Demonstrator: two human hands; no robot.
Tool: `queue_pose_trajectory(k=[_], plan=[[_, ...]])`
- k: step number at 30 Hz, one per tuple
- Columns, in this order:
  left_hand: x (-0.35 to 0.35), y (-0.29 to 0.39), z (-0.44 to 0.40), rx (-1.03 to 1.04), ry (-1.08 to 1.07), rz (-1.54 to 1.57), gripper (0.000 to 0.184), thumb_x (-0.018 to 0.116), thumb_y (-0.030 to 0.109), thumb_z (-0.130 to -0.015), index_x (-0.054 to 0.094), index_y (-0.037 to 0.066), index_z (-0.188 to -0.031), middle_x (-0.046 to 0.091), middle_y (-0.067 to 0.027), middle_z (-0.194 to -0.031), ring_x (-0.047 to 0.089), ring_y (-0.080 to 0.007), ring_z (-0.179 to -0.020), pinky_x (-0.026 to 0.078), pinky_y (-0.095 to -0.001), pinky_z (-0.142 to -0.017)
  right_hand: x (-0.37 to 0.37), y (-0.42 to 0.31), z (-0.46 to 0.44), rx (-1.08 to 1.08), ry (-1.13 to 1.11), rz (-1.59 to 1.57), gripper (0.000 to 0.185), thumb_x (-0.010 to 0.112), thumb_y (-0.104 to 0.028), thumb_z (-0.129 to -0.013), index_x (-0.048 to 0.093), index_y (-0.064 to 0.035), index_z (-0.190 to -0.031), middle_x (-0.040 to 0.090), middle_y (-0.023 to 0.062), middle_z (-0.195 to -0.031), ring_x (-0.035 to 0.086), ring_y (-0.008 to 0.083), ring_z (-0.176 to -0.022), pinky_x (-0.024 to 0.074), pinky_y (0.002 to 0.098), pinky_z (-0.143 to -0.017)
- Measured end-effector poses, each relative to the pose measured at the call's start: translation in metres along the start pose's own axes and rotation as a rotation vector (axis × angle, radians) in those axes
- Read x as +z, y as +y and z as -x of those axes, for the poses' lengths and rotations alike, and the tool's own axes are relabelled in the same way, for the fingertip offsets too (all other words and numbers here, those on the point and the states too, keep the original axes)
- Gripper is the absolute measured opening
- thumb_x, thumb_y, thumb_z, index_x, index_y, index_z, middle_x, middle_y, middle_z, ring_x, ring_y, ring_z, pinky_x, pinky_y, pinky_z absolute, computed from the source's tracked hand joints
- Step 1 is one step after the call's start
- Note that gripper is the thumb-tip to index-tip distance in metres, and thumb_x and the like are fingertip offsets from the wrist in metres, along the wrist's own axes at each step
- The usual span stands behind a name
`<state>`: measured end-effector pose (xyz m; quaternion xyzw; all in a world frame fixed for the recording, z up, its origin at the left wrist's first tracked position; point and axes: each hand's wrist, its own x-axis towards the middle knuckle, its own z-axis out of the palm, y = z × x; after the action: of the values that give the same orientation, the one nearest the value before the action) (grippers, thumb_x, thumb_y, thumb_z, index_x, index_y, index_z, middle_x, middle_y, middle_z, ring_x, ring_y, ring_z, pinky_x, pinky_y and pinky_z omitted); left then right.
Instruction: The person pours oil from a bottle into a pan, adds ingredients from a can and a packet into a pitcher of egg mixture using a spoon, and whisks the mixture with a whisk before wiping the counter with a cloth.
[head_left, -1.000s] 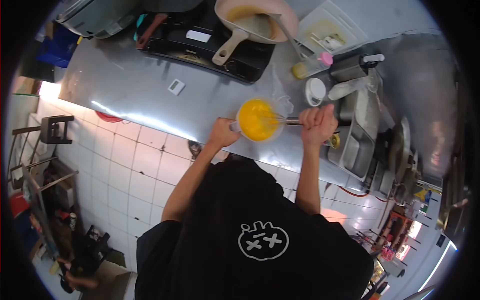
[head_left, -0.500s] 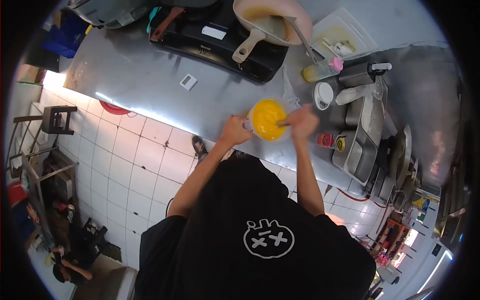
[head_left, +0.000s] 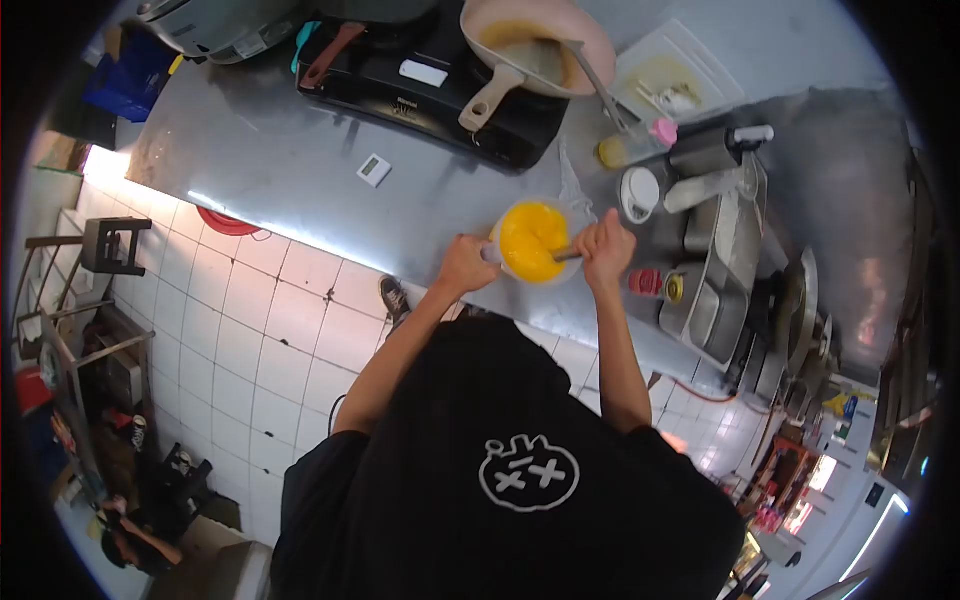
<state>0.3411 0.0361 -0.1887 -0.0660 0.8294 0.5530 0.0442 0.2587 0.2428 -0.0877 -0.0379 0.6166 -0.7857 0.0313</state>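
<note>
A clear jug [head_left: 492,254] of bright yellow liquid [head_left: 530,240] stands on the metal counter [head_left: 420,215] near its front edge. My left hand [head_left: 466,264] is closed round the jug's handle on the left side. On the right, my right hand [head_left: 606,250] grips the whisk [head_left: 567,255] by its handle, fingers wrapped round it. The whisk's wires are down in the liquid and hidden. Just right of my right hand lies a red can [head_left: 646,282]. A white round-lidded container [head_left: 640,193] stands behind that hand.
A black stove [head_left: 430,115] bears a pink pan [head_left: 540,45]. Behind are a white timer [head_left: 374,170], a pink-capped bottle [head_left: 637,145] and a white tray [head_left: 680,75]. Metal bins [head_left: 712,300] stand right. Another person [head_left: 140,540] is at far lower left.
The whisk handle was lying flatter to the right and now sits steeper, closer to the jug. My right hand has moved toward the jug. The whole view has shifted slightly.
</note>
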Motion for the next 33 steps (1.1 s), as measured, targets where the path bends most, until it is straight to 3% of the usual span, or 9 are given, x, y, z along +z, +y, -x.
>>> queue_pose_trajectory(k=[9,12,13,17,20,23,26,30,33], plan=[[0.000,0.005,0.007,-0.064,-0.017,0.061,0.026,0.066,0.017,-0.064,0.072,0.001,-0.083,0.066,-0.0233,-0.074,0.068,-0.0382,-0.071,0.055,-0.0420,-0.069,0.017,-0.054,-0.010,-0.162,-0.180,-0.162,0.050,0.045,-0.028,-0.105,0.037,-0.0134,-0.057,0.035,-0.0019,-0.048,0.033,0.0114,-0.040,0.0288,0.0296,-0.041],[-0.009,0.013,-0.003,-0.063,0.002,0.020,0.027,0.067,0.017,-0.063,0.071,0.000,-0.083,0.066,-0.0235,-0.073,0.067,-0.0384,-0.070,0.055,-0.0412,-0.068,-0.003,0.005,-0.021,-0.183,0.153,0.443,0.052,0.040,-0.030,-0.106,0.034,-0.0151,-0.057,0.034,-0.0011,-0.046,0.032,0.0118,-0.039,0.0290,0.0302,-0.041],[-0.004,0.012,0.006,-0.048,0.021,0.058,0.027,0.067,0.017,-0.063,0.071,-0.001,-0.083,0.065,-0.0238,-0.073,0.067,-0.0385,-0.069,0.055,-0.0411,-0.067,0.003,0.007,-0.012,0.040,-0.101,0.147,0.050,0.039,-0.030,-0.107,0.035,-0.0146,-0.059,0.034,-0.0007,-0.046,0.031,0.0118,-0.038,0.0288,0.0296,-0.041],[-0.005,0.011,0.003,-0.073,0.014,0.087,0.026,0.068,0.017,-0.063,0.071,-0.001,-0.082,0.064,-0.0241,-0.071,0.067,-0.0389,-0.068,0.054,-0.0413,-0.065,0.021,-0.068,-0.011,-0.142,-0.028,-0.183,0.059,0.041,-0.029,-0.107,0.035,-0.0089,-0.052,0.037,0.0026,-0.044,0.035,0.0130,-0.039,0.0316,0.0288,-0.042],[0.003,0.000,0.001,0.016,0.076,0.106,0.024,0.068,0.016,-0.062,0.072,0.001,-0.082,0.064,-0.0239,-0.071,0.067,-0.0384,-0.068,0.054,-0.0414,-0.065,0.017,0.004,0.000,-0.037,-0.116,0.197,0.057,0.041,-0.027,-0.107,0.036,-0.0095,-0.052,0.038,0.0030,-0.045,0.036,0.0128,-0.039,0.0326,0.0295,-0.042],[0.001,0.002,-0.001,-0.058,0.026,-0.037,0.023,0.066,0.015,-0.064,0.072,0.002,-0.082,0.064,-0.0235,-0.071,0.067,-0.0385,-0.068,0.054,-0.0416,-0.066,0.017,-0.056,-0.001,-0.176,-0.076,-0.216,0.056,0.045,-0.027,-0.105,0.040,-0.0070,-0.053,0.042,0.0046,-0.045,0.039,0.0116,-0.041,0.0333,0.0294,-0.042],[-0.004,0.007,0.003,-0.030,-0.006,0.043,0.028,0.070,0.017,-0.072,0.073,0.004,-0.097,0.068,-0.0227,-0.077,0.068,-0.0354,-0.069,0.054,-0.0383,-0.068,0.015,0.014,0.004,-0.210,0.122,0.384,0.054,0.042,-0.029,-0.106,0.033,-0.0121,-0.056,0.033,-0.0016,-0.046,0.030,0.0118,-0.039,0.0275,0.0296,-0.042],[0.005,0.008,0.017,0.009,0.041,0.029,0.029,0.070,0.017,-0.072,0.072,0.002,-0.097,0.068,-0.0250,-0.081,0.069,-0.0359,-0.074,0.053,-0.0384,-0.072,0.026,-0.064,0.004,-0.250,-0.040,-0.168,0.054,0.040,-0.029,-0.107,0.033,-0.0116,-0.056,0.032,-0.0011,-0.045,0.029,0.0106,-0.039,0.0276,0.0295,-0.042],[-0.004,0.008,0.002,0.007,0.015,-0.007,0.030,0.071,0.016,-0.072,0.072,0.001,-0.098,0.068,-0.0254,-0.081,0.069,-0.0349,-0.075,0.053,-0.0382,-0.071,0.017,-0.006,-0.005,-0.145,-0.083,0.024,0.054,0.044,-0.026,-0.106,0.040,-0.0086,-0.055,0.038,0.0013,-0.045,0.034,0.0109,-0.039,0.0274,0.0288,-0.041]])
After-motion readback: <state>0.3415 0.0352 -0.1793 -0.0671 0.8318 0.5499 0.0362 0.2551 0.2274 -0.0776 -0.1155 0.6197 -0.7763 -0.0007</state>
